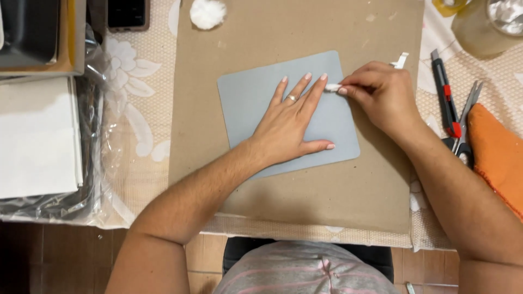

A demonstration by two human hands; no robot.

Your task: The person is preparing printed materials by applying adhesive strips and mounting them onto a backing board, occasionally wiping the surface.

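Cardboard (pixel 327 196) at frame centre bore a thin, flexible grey sheet (pixel 245 103), pressed flat by the spread left hand (pixel 287 128) while a small white wad (pixel 332 87) was pinched in the right hand (pixel 381 95).

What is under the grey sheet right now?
The grey sheet lies on a brown cardboard board, which shows all around it. The left hand presses flat on top. Anything between sheet and cardboard is covered.
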